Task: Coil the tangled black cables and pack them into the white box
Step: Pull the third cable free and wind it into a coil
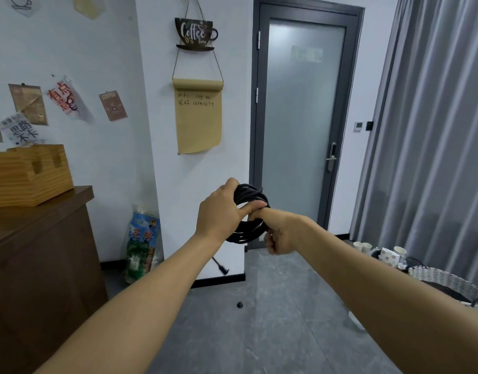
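The black cable point(250, 211) is wound into a coil of several loops and held in mid-air at arm's length, in front of the white pillar point(178, 163) and just left of the grey door point(302, 117). The left hand point(221, 211) grips the coil's left side, fingers curled round the bundled loops and the thumb laid across its front, pointing right. The right hand point(279, 236) is at the coil's lower right, closed in a fist; its forefinger runs up to meet the left thumb at the coil's middle. Whether that fist holds a strand cannot be told, as the fingers face away. A loose end with a black plug point(221, 267) hangs below the coil, against the foot of the pillar.

On the pillar, above the coil, hangs a "Coffee Time" sign point(196, 33) with a brown paper scroll point(198, 120) beneath it, bearing handwriting. At the pillar's left foot a printed plastic bag point(142, 244) leans on the wall. Further left stands a dark wooden cabinet point(41, 255) with a light wooden box point(27, 174) on top; paper notes point(68, 101) are stuck to the wall above it. A small black object point(239, 305) lies on the grey floor below the coil. Right of the door hang grey curtains point(432, 117); at their foot are paper cups point(363, 247) and a white woven basket point(445, 284).
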{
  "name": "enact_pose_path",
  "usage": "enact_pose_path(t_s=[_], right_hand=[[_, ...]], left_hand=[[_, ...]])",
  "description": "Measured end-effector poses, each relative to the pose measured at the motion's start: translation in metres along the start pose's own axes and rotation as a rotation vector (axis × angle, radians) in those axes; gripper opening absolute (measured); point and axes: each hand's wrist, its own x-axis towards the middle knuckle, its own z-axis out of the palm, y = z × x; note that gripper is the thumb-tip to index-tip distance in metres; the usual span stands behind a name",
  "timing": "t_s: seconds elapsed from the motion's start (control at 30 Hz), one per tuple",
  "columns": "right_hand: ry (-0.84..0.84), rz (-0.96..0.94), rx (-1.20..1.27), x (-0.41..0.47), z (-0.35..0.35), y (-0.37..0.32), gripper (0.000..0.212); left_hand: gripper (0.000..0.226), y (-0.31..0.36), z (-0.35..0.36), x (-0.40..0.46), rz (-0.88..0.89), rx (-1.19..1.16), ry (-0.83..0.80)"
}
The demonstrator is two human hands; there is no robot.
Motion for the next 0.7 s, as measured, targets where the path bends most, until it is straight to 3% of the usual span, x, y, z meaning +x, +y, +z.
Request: enact_pose_path(t_s=[0.17,0.27,0.43,0.7], right_hand=[[-0.040,0.030,-0.057,-0.005,0.002,-0.004,0.021],[-0.008,-0.105,0.084,-0.006,0.008,-0.006,0.006],[-0.062,-0.169,0.213,-0.010,0.012,-0.001,0.008],[-0.241,-0.260,0.633,-0.013,0.017,0.000,0.012]], left_hand=[[0.059,-0.005,0.002,0.000,0.017,0.068,-0.017],[0.057,-0.006,0.006,-0.003,0.004,0.036,-0.021],[0.056,-0.019,0.005,-0.002,-0.030,-0.023,-0.059],[0.053,-0.032,-0.003,0.005,-0.165,-0.229,0.101]])
